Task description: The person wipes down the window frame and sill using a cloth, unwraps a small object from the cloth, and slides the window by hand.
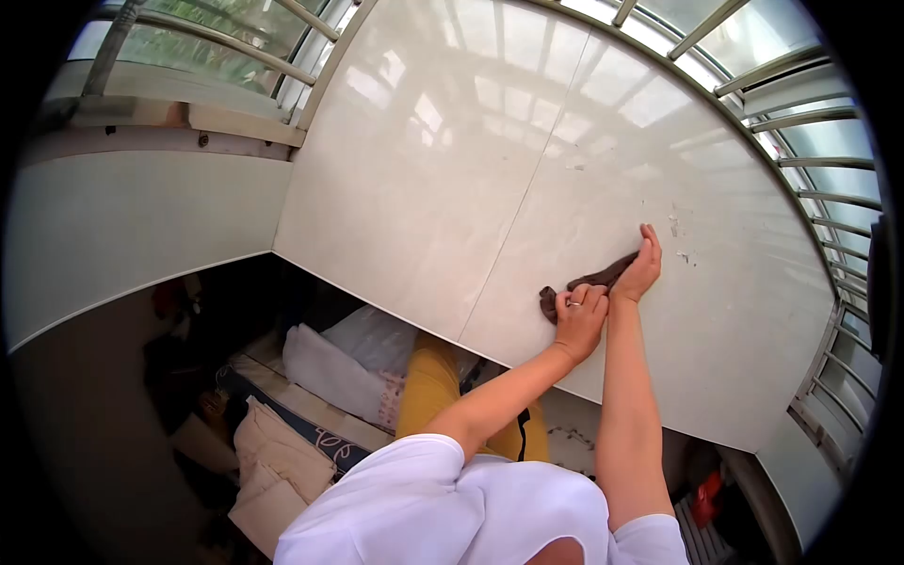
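See metal rails (226, 43) beyond the left edge of the desk (395, 188), then wide open room over the desk's left half. Near the desk's front edge, right of centre, see the brown cloth (603, 276) bunched, gripped in curled fingers of the left hand (579, 325). Farther right on the desk, find the right hand (642, 271) open, fingers extended, palm side against the cloth. Notice more room toward the desk's curving right edge, bordered by window bars (838, 162).
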Demonstrator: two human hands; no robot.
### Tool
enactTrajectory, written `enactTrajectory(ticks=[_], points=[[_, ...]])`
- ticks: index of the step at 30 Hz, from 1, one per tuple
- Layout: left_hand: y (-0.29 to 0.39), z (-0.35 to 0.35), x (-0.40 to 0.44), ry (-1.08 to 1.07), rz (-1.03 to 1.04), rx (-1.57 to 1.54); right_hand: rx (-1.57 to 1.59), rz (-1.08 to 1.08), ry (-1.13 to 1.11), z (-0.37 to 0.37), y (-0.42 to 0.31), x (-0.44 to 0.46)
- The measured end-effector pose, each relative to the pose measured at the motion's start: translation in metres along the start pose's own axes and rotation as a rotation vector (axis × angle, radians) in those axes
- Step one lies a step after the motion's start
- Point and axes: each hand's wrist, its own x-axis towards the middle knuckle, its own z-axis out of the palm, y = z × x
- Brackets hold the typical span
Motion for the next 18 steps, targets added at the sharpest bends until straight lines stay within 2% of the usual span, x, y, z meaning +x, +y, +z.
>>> enactTrajectory(ticks=[1,2,3,5,8,11,13,15,17,18], points=[[0.008,-0.002,0.012,-0.076,0.030,-0.212,0.388,0.190,0.123,-0.021,-0.010,0.003],[0.013,-0.010,0.021,-0.114,0.059,-0.411,0.367,0.286,0.303,-0.043,-0.035,0.001],[0.015,-0.024,0.028,-0.105,0.071,-0.540,0.233,0.251,0.293,-0.079,-0.034,0.000],[-0.006,-0.073,0.038,0.005,0.144,-0.481,0.052,0.130,0.261,-0.153,-0.015,-0.015],[-0.092,-0.156,0.037,0.285,-0.088,-0.234,-0.184,0.120,0.204,-0.244,0.015,-0.063],[-0.228,-0.232,0.010,0.484,-0.336,0.141,-0.301,0.177,0.168,-0.311,0.066,-0.118],[-0.304,-0.255,-0.021,0.421,-0.513,0.455,-0.333,0.169,0.195,-0.320,0.085,-0.140],[-0.307,-0.235,-0.033,0.470,-0.474,0.569,-0.365,0.166,0.225,-0.319,0.087,-0.156],[-0.240,-0.187,-0.032,0.380,-0.416,0.539,-0.741,-0.053,0.203,-0.281,0.072,-0.145],[-0.194,-0.160,-0.039,0.313,-0.360,0.469,-0.724,-0.057,0.220,-0.266,0.070,-0.137]])
